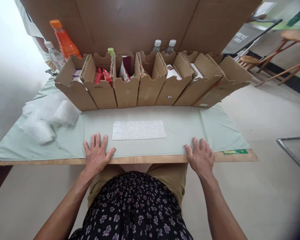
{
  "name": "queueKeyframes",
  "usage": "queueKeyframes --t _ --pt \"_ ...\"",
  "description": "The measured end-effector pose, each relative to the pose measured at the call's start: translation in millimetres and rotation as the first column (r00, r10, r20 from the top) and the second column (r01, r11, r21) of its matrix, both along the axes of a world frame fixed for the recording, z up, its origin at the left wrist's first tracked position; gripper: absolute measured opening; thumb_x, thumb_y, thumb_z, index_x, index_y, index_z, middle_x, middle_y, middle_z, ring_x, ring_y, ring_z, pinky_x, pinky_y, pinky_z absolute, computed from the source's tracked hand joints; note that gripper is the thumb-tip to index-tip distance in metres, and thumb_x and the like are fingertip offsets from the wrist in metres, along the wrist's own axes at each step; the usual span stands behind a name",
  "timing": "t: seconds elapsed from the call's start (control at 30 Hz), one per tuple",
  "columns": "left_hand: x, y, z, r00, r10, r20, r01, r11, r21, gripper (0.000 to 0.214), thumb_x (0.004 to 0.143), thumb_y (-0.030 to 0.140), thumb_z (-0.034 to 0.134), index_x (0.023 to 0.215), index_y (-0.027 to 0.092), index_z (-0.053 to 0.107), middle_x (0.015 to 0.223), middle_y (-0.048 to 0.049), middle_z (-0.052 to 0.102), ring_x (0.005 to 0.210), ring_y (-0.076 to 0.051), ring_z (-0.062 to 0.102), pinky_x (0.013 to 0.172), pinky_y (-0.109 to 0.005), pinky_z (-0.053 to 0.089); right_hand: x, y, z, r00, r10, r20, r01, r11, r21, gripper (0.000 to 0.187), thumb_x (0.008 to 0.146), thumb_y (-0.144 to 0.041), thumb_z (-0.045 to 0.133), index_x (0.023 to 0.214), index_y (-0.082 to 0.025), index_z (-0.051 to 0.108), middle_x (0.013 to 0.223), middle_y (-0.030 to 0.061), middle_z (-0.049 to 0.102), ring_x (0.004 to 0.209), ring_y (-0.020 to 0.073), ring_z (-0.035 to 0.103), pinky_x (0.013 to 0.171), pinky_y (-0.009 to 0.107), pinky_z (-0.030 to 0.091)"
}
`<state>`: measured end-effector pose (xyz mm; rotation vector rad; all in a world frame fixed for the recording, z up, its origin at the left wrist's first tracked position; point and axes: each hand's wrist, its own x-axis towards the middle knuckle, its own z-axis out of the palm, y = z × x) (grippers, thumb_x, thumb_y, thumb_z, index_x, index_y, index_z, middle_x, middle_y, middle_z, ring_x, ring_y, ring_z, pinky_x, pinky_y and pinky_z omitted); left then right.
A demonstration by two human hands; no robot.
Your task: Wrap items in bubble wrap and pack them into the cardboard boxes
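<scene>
My left hand (97, 154) lies flat and open on the near edge of the table, fingers spread, holding nothing. My right hand (201, 156) rests the same way at the near edge, farther right, also open. Between them and a little farther back lies a flat rectangular sheet of bubble wrap (139, 130) on the pale green cloth (185, 126). Neither hand touches the sheet.
A row of several open cardboard bins (150, 85) with packets stands along the back. Rolls of bubble wrap (47, 121) lie at the left. Bottles, one orange (64, 40), stand behind the bins. Wooden stools (277, 56) are at the far right.
</scene>
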<state>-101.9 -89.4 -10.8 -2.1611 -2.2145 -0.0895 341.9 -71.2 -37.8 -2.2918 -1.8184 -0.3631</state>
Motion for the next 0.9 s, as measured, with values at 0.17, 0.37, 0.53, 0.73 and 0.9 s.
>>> queueKeyframes --t 0.17,0.37,0.53,0.73,0.9 --pt "-2 -16 3.2 1.000 0.013 -0.019 -0.013 1.000 -0.002 0.066 0.104 0.052 0.042 0.159 0.015 0.045 0.169 -0.0253 0.033 0.157 -0.049 0.026 0.118 -0.080 0.017 0 -7 3.2 1.000 0.018 -0.019 -0.018 1.000 0.025 0.063 0.105 -0.048 0.035 0.149 -0.008 0.056 0.155 0.0281 0.052 0.143 0.0408 0.048 0.115 0.060 0.039" --pt "0 -33 3.2 0.998 0.053 -0.019 -0.053 0.999 0.007 0.062 0.104 0.047 0.045 0.159 0.018 0.047 0.169 -0.0240 0.035 0.156 -0.051 0.028 0.117 -0.081 0.020 4 -14 0.2 0.998 0.059 0.002 -0.059 0.998 0.037 0.063 0.105 -0.048 0.033 0.147 -0.007 0.056 0.153 0.0283 0.053 0.141 0.0404 0.049 0.111 0.057 0.044" --pt "-17 -62 1.8 0.997 0.055 0.051 -0.055 0.998 0.002 0.059 0.104 0.046 0.044 0.157 0.019 0.051 0.169 -0.0198 0.037 0.158 -0.043 0.029 0.125 -0.069 0.021 47 -16 5.4 0.985 0.163 -0.060 -0.168 0.982 -0.082 0.057 0.100 -0.048 0.043 0.136 -0.009 0.064 0.144 0.0251 0.062 0.135 0.0377 0.056 0.110 0.052 0.047" --pt "-36 -37 29.4 0.976 0.056 0.213 -0.066 0.997 0.040 0.060 0.107 0.048 0.030 0.147 0.015 0.060 0.160 -0.0188 0.051 0.154 -0.037 0.039 0.124 -0.063 0.030 46 46 33.0 0.985 0.140 -0.097 -0.146 0.988 -0.058 0.052 0.100 -0.048 0.046 0.136 -0.014 0.065 0.151 0.0217 0.057 0.136 0.0398 0.054 0.106 0.056 0.047" --pt "-17 25 28.9 0.993 0.009 0.121 -0.023 0.993 0.115 0.058 0.104 0.042 0.039 0.150 0.012 0.057 0.166 -0.0219 0.041 0.157 -0.040 0.032 0.125 -0.061 0.028 0 97 31.7 0.977 0.194 -0.089 -0.197 0.980 -0.035 0.051 0.103 -0.047 0.047 0.145 -0.020 0.059 0.157 0.0179 0.053 0.140 0.0334 0.049 0.107 0.047 0.045"
